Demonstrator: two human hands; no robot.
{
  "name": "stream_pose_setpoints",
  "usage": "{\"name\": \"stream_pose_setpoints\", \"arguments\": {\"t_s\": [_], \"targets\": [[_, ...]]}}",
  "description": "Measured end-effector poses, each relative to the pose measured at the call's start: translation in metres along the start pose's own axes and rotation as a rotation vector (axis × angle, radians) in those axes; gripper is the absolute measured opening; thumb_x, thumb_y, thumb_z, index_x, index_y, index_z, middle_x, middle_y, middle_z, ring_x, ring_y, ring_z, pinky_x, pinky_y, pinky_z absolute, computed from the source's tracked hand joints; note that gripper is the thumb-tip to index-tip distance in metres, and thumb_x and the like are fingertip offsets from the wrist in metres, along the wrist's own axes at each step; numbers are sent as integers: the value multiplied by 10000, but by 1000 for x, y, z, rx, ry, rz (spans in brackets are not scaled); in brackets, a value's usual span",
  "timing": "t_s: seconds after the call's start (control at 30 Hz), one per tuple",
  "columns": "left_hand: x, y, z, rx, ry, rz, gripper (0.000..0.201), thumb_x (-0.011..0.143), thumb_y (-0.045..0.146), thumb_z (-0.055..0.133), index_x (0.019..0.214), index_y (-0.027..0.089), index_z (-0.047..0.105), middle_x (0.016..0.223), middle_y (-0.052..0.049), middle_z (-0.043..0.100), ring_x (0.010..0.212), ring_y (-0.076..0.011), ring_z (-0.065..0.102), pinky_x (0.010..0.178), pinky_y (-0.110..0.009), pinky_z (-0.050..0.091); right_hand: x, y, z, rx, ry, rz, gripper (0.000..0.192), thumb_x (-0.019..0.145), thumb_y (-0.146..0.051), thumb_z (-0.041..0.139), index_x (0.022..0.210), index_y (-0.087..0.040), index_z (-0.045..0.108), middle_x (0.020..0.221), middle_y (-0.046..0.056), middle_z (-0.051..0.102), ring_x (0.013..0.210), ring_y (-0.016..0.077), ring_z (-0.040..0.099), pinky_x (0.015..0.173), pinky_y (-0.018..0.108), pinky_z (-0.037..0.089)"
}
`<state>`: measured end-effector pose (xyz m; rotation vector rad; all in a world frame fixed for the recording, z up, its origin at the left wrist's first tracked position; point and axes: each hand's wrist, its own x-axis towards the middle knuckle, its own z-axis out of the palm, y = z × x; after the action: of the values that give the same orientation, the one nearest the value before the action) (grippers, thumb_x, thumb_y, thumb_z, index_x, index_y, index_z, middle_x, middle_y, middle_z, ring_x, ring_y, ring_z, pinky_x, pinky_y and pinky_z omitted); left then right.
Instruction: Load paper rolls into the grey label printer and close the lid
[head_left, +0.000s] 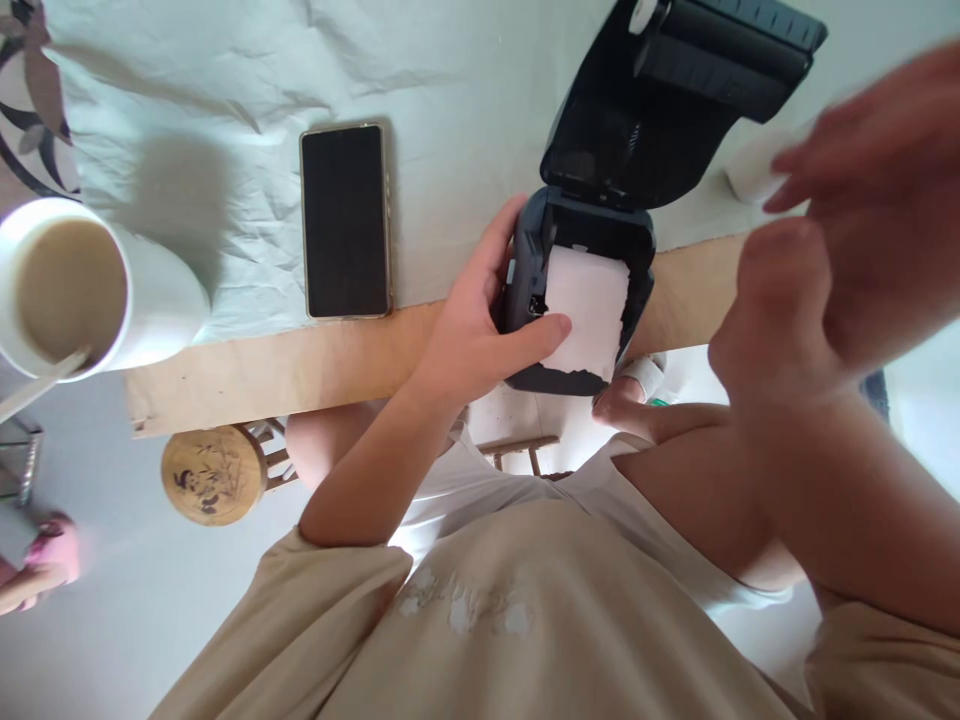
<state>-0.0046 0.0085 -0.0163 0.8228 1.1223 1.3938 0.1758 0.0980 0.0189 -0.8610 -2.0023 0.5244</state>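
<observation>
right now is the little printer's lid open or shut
Open. The printer has its black lid swung back, and white paper shows in the bay under the left hand thumb.

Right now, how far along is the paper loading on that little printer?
Done: the printer's lid stands open and white paper lies in the printer. In hand: the left hand grips the printer's side, thumb pressing the paper; the right hand is raised, blurred, holding nothing I can see. Left: the lid is not yet closed.

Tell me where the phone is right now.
In the head view the phone lies face up on the pale cloth, left of the open printer, right of the cup.
</observation>
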Motion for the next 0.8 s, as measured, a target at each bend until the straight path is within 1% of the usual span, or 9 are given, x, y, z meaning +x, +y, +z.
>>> {"name": "stream_pose_setpoints", "arguments": {"t_s": [0.07, 0.1, 0.17, 0.23, 0.3, 0.4, 0.5, 0.63, 0.8], "targets": [[0, -1, 1, -4, 11, 7, 707, 719, 329, 753, 1381, 341, 502, 1351, -16, 586, 1203, -251, 570, 993, -331, 473, 3, 8, 1, 18, 6, 32, 417, 916, -485, 467, 1316, -369, 467, 1387, 2, 432, 1219, 205, 541, 891, 346, 492], [0, -1, 1, -9, 13, 8, 701, 718, 333, 750, 1376, 339, 509, 1352, -16, 585, 1196, -251, 574, 990, -331, 473, 5, 13, 2, 66, -1, 11, 439, 936, -463, 428, 1371, -403, 407, 1438, -15, 372, 1226, 198, 554, 885, 332, 504], [0, 1, 1, -4, 17, -13, 720, 717, 328, 747, 1390, 328, 494, 1354, -27, 582, 1176, -252, 584, 977, -334, 475, 8, 21, 4, 216, -44, 44, 383, 973, -407, 338, 1343, -431, 431, 1414, -32, 363, 1196, 171, 597, 831, 290, 515], [0, 4, 0, 18, 19, -52, 791, 701, 315, 761, 1427, 310, 448, 1392, -43, 555, 1200, -262, 574, 990, -340, 471, 11, 25, 5, 354, -31, 92, 351, 966, -347, 331, 1254, -359, 532, 1265, 2, 490, 1102, 151, 644, 764, 262, 506], [0, 7, -1, 41, 9, -81, 859, 678, 310, 780, 1452, 291, 407, 1441, -57, 516, 1265, -278, 538, 1033, -348, 454, 11, 22, 7, 430, -66, 159, 322, 938, -316, 385, 1189, -264, 580, 1152, 36, 590, 1088, 157, 647, 817, 285, 520], [-1, 9, 2, 24, -16, -74, 848, 665, 302, 785, 1429, 293, 415, 1472, -55, 490, 1342, -283, 486, 1077, -348, 432, 7, 12, 10, 376, -283, 178, 368, 894, -373, 507, 1221, -213, 557, 1204, 61, 612, 1168, 168, 601, 990, 330, 511], [-4, 9, 13, -65, 52, -27, 705, 683, 346, 746, 1337, 306, 485, 1408, -31, 541, 1317, -276, 503, 1060, -355, 440, 3, 7, 11, 253, -483, 97, 529, 849, -459, 602, 1301, -222, 463, 1273, 63, 567, 1121, 141, 595, 974, 298, 523], [-5, 8, 22, -73, 169, -27, 551, 755, 396, 687, 1269, 286, 525, 1276, -30, 597, 1219, -254, 556, 1023, -362, 451, 2, 10, 14, 212, -520, 66, 636, 825, -518, 633, 1328, -198, 412, 1298, 80, 530, 1100, 129, 586, 943, 274, 540], [0, 3, 9, -90, 31, -24, 526, 821, 374, 688, 1310, 304, 508, 1388, -2, 547, 1335, -229, 501, 1107, -334, 427, 1, 13, 18, 151, -498, 68, 603, 822, -547, 620, 1301, -231, 432, 1275, 59, 551, 1101, 157, 593, 959, 335, 552]]}}
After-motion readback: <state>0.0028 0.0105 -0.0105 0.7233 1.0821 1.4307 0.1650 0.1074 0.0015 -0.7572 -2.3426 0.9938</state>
